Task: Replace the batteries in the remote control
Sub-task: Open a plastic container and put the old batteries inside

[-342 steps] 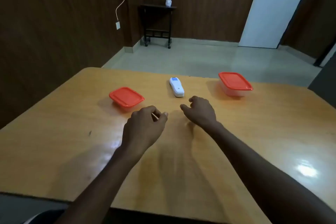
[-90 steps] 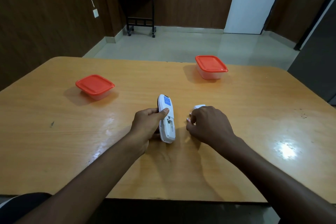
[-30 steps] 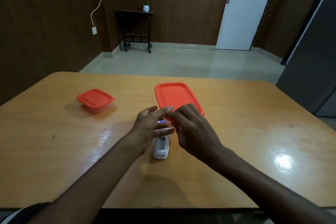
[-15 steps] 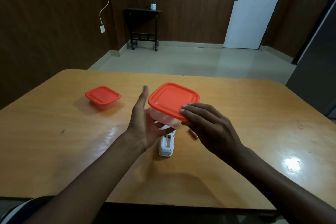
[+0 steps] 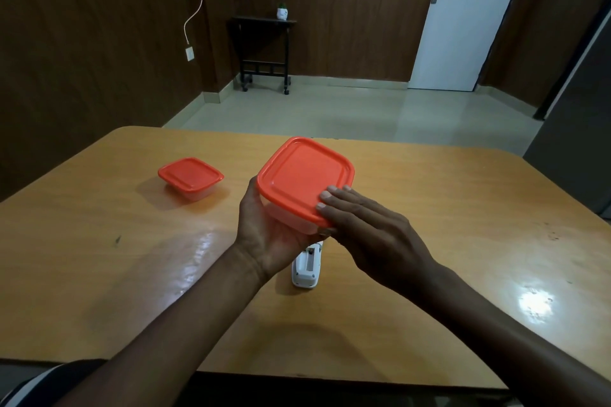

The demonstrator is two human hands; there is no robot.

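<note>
**Remote control battery swap: popping the box lid w/o a mess**

Remote control (image 5: 307,266) is lying on the wooden table (image 5: 429,208), back side up w/ the battery bay open, right under the raised hands and partly hidden by them. Can't tell if any cells are in the bay.

Step in hand looks like opening the clear plastic box w/ the orange lid (image 5: 305,175), prob where the batteries live (contents not visible tho). Left hand (image 5: 264,235) cups the box from below, fingers curled round its base and near side. Right hand (image 5: 370,235) lies on the lid's near corner w/ fingers straight and flat, tips on top, thumb seems tucked under the rim but that part's hidden.

Tips imo:
- keep the box level, it's tilted a bit now, stuff inside could roll out when the lid goes
- peel from one corner, don't yank the whole lid
- do it low over the table, not above the remote

Second orange-lidded box (image 5: 190,177) sits well apart on the left, lid on.
</note>
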